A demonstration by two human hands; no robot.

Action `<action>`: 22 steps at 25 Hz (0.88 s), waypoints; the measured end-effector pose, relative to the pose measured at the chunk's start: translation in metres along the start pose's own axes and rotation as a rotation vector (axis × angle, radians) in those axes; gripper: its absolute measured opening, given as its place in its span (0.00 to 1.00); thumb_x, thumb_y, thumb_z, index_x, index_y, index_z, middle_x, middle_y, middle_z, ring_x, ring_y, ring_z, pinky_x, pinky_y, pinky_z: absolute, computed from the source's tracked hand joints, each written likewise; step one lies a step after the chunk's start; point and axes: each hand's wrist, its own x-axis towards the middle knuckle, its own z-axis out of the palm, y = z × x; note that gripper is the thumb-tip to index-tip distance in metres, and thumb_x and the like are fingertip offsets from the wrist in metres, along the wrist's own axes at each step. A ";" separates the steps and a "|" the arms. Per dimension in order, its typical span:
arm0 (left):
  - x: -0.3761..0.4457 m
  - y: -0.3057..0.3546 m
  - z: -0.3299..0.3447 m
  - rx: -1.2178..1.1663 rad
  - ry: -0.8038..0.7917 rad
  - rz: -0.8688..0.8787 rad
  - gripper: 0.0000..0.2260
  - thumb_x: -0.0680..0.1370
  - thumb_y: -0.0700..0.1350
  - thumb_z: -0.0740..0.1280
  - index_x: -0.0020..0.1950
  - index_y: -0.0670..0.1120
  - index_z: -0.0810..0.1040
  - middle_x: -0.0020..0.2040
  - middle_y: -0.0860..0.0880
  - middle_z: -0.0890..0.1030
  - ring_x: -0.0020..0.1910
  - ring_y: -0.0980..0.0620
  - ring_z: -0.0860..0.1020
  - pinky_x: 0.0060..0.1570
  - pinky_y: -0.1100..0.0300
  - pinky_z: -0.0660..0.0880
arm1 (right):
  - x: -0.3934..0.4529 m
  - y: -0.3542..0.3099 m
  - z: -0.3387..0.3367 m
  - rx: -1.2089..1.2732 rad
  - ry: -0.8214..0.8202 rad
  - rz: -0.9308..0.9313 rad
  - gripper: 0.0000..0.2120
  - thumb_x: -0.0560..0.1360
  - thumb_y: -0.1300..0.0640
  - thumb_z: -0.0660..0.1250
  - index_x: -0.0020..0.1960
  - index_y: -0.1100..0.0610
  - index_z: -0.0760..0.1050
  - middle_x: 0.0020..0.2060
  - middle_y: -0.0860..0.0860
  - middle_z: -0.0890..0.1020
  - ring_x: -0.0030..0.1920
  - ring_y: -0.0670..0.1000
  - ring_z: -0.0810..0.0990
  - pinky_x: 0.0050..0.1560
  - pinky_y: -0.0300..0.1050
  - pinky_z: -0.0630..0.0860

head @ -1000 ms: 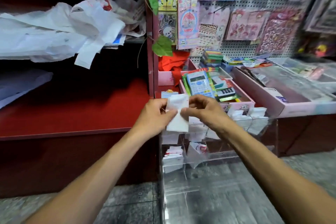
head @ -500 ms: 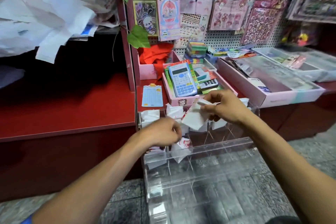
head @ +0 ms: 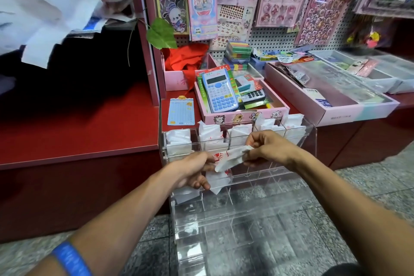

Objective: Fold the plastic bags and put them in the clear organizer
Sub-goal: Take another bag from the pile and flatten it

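A folded white plastic bag (head: pixel 230 157) with a red print stretches between my two hands above the clear organizer (head: pixel 242 213). My right hand (head: pixel 266 148) pinches its right end. My left hand (head: pixel 192 170) holds the left end, fingers curled under it. The organizer's back row holds several folded white bags (head: pixel 179 143) standing upright in its compartments. One more folded bag (head: pixel 217 181) lies in a second-row compartment just below my left hand. A loose heap of unfolded white plastic bags (head: pixel 44 6) rests on the upper shelf at top left.
A red counter (head: pixel 78 132) lies to the left. Behind the organizer sit a pink box with a blue calculator (head: pixel 220 91), a long pink tray (head: pixel 331 96) and a pegboard of stickers (head: pixel 280 4). The organizer's front compartments show only the grey floor through them.
My view has shifted down and closer. Both hands have lowered the folded bag toward the organizer's second row; my left hand, which had let go, now holds its left end again.
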 end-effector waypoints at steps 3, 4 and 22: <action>0.001 0.000 -0.001 -0.029 0.004 -0.001 0.18 0.84 0.55 0.50 0.61 0.45 0.72 0.55 0.56 0.80 0.25 0.49 0.78 0.20 0.67 0.60 | 0.004 0.006 0.006 -0.120 -0.001 0.006 0.11 0.71 0.73 0.71 0.39 0.60 0.74 0.33 0.57 0.82 0.36 0.55 0.83 0.38 0.46 0.82; 0.002 0.000 -0.002 -0.033 0.011 -0.001 0.20 0.84 0.57 0.49 0.62 0.45 0.72 0.56 0.55 0.79 0.25 0.50 0.77 0.20 0.66 0.60 | 0.005 0.007 0.008 -0.175 0.001 0.003 0.11 0.71 0.73 0.72 0.39 0.60 0.74 0.33 0.57 0.82 0.33 0.52 0.82 0.37 0.45 0.82; 0.005 -0.001 0.001 0.071 0.180 0.104 0.20 0.83 0.55 0.57 0.60 0.39 0.76 0.56 0.39 0.82 0.21 0.53 0.75 0.20 0.65 0.68 | 0.030 0.006 0.056 -0.981 0.068 -0.307 0.14 0.73 0.62 0.67 0.58 0.54 0.79 0.50 0.53 0.84 0.52 0.55 0.80 0.49 0.43 0.73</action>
